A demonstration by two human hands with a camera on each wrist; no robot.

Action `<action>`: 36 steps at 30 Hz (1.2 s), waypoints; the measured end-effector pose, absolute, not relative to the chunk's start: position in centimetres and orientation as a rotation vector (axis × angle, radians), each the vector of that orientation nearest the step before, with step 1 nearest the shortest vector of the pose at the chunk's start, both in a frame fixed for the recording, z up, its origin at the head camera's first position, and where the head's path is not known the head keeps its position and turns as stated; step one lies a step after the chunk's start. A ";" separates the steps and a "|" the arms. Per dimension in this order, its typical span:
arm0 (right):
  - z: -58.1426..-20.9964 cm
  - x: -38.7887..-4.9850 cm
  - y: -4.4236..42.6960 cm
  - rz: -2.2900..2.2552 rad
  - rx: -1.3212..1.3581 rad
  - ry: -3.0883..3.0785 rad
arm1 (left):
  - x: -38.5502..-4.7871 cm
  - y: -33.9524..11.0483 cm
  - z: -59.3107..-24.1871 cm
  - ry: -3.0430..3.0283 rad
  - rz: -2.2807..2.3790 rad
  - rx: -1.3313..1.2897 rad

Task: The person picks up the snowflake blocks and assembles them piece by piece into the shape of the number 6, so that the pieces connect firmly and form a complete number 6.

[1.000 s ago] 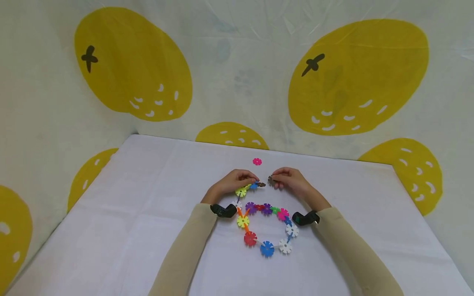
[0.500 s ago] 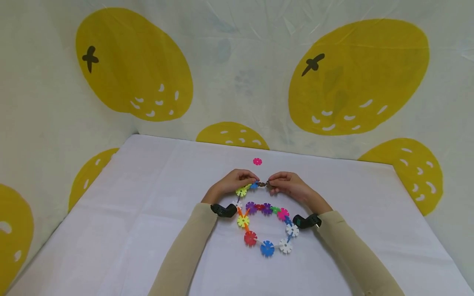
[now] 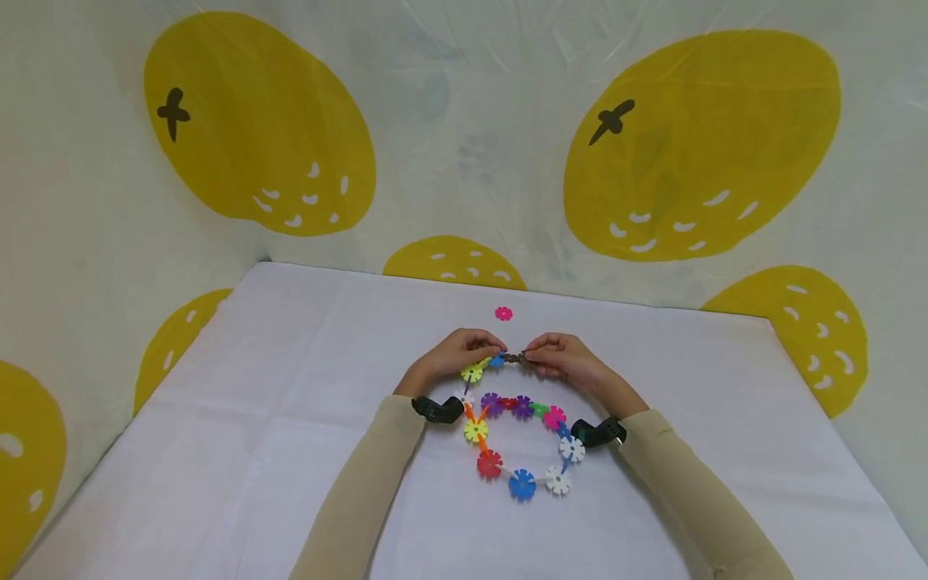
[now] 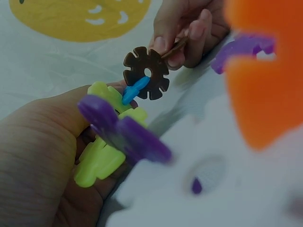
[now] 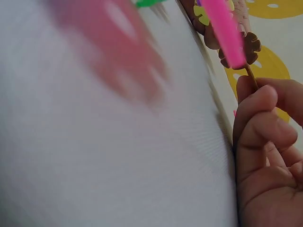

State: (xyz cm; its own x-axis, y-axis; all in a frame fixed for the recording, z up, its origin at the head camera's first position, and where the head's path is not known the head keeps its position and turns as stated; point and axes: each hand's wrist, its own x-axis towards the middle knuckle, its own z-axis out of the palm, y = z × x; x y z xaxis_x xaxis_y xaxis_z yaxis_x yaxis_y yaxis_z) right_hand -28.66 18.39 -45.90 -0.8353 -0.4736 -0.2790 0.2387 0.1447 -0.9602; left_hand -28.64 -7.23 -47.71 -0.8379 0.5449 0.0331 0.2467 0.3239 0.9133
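A chain of notched plastic snowflake discs (image 3: 489, 464) in many colours curves in a loop on the table, its free end running up to the left hand (image 3: 457, 356). That hand holds the chain near a blue disc (image 4: 136, 90) and a yellow disc (image 4: 99, 163); its fingertips are partly hidden. Beyond the blue disc, a brown disc (image 4: 136, 60) forms the chain's end. The right hand (image 3: 569, 358) pinches a second brown disc (image 4: 175, 48) between thumb and fingers. Edge-on, this disc meets the rim of the first; how deep it sits in a slot I cannot tell.
A loose pink disc (image 3: 503, 313) lies behind the hands. White cloth covers the table (image 3: 304, 451), and a curtain (image 3: 471, 145) with yellow fruit shapes hangs behind it. Black wrist cameras (image 3: 438, 410) sit close above the chain.
The right hand has moved left, bringing its brown disc from a gap away to contact with the brown disc at the chain's end. The left hand stays nearly still.
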 end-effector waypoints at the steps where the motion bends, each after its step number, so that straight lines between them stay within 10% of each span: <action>1: -45.9 -28.7 18.4 -1.743 -0.228 1.896 | -28.7 -7.2 -47.7 2.315 1.520 0.711; 36: -46.1 -30.7 18.5 -1.666 -0.332 1.976 | -28.4 -7.1 -47.8 2.289 1.574 0.672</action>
